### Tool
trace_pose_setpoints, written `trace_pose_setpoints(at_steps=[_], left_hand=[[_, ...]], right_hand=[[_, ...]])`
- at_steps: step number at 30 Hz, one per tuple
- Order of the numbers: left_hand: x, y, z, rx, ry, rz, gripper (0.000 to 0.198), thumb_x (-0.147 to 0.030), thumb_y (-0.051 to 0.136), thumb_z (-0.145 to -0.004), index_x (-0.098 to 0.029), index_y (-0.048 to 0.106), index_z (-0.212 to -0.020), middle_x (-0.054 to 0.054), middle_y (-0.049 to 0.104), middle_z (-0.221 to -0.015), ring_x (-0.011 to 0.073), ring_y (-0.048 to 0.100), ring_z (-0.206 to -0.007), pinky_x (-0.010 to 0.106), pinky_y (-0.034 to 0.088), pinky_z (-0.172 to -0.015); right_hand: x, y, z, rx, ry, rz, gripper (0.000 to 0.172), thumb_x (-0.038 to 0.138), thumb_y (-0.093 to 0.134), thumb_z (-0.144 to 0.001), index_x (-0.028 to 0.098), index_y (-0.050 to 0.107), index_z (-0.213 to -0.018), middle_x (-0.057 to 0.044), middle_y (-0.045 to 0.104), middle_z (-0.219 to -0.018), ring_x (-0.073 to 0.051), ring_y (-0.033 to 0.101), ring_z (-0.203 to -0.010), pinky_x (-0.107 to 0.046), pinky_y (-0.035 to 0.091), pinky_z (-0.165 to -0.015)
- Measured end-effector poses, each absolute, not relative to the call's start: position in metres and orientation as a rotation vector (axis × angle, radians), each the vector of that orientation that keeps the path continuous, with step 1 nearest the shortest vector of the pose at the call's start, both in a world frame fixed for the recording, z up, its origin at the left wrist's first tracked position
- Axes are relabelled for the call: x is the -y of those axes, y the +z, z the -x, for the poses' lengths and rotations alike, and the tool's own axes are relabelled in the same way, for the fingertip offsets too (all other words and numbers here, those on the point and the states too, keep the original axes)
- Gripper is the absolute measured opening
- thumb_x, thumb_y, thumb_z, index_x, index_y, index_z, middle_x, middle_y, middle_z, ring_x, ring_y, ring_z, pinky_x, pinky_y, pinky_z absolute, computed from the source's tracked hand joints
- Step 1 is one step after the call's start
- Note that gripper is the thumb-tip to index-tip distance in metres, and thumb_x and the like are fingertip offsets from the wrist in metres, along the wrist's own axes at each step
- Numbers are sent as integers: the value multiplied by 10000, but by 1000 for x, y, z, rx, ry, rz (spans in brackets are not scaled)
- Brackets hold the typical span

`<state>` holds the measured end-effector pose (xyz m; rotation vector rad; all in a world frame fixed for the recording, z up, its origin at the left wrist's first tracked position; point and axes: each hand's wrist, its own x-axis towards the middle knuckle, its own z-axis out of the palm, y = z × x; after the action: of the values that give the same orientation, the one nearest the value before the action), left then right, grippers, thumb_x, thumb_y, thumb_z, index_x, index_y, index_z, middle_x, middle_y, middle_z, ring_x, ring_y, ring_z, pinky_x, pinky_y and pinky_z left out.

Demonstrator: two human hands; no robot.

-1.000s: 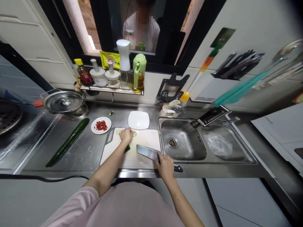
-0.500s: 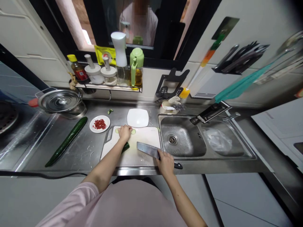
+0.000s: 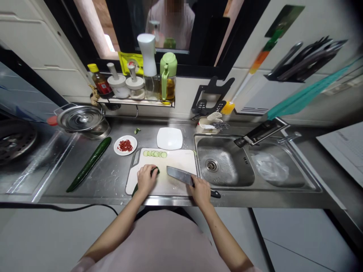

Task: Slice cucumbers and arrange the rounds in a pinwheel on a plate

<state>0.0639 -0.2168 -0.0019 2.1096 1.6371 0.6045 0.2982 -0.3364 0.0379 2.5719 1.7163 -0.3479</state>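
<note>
"Grips, pls?"
"From my remote end, I've R hand [image 3: 200, 189] wrapped round the black-handled steel cleaver [image 3: 179, 174]; L hand [image 3: 146, 179] clasps the dark-green cucumber piece [image 3: 156, 171] on the white rectangular cutting board [image 3: 184, 160]."
"Beyond?"
"Pale-green round slices [image 3: 153, 153] (same board), then a white squarish plate [image 3: 169, 138]."

Can see a steel countertop [image 3: 112, 180] carrying 1 whole cucumber [image 3: 89, 164], 2 white plates [image 3: 169, 138], 1 cutting board [image 3: 181, 159], 1 lidded pot [image 3: 96, 131].

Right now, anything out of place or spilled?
Mildly: green scraps lie loose on the counter near the plate of red pieces, off the cutting board. A crumpled clear plastic bag sits in the right basin, odd for a sink.
</note>
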Motion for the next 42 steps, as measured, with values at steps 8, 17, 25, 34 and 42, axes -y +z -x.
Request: trace_pose_setpoints(at_steps=[8, 17, 25, 34, 42], left_hand=[[235, -8, -51, -1507, 477, -2359, 370, -325, 525, -894, -282, 576, -1257, 83, 596, -1179, 244, 542, -1065, 385, 417, -926], [230, -16, -46, -1466, 479, -2304, 392, -286, 540, -881, -274, 567, -1271, 82, 591, -1176, 237, 545, -1070, 371, 458, -927], [229, -20, -45, -1459, 523, -2286, 379, -266, 516, -893, -266, 572, -1268, 69, 594, -1166, 225, 544, -1049, 366, 460, -928], [230, -22, -45, -1473, 515, -2269, 377, -301, 530, -895, -281, 582, -1268, 65, 596, -1175, 228, 537, -1067, 370, 450, -940], [225, -19, -45, -1473, 499, -2280, 314, -325, 474, -933, -274, 629, -1201, 64, 620, -1111, 204, 568, -1002, 338, 459, -904]], right_hand=[[335, 36, -295, -1724, -417, -2570, 394, 294, 574, -860, 221, 587, -1247, -63, 694, -1021, -208, 578, -978, -291, 314, -820], [331, 39, -287, -1752, -450, -2576, 390, 268, 582, -840, 214, 599, -1226, -61, 695, -997, -203, 584, -958, -283, 316, -825], [331, 43, -284, -1750, -446, -2570, 380, 256, 563, -842, 217, 604, -1218, -51, 691, -1001, -197, 585, -950, -281, 321, -799], [330, 39, -278, -1774, -479, -2572, 374, 277, 555, -848, 226, 608, -1215, -48, 697, -1004, -192, 597, -944, -273, 343, -795], [322, 41, -265, -1726, -756, -2666, 285, 359, 437, -939, 267, 664, -1086, -18, 718, -945, -167, 630, -860, -239, 347, -688]])
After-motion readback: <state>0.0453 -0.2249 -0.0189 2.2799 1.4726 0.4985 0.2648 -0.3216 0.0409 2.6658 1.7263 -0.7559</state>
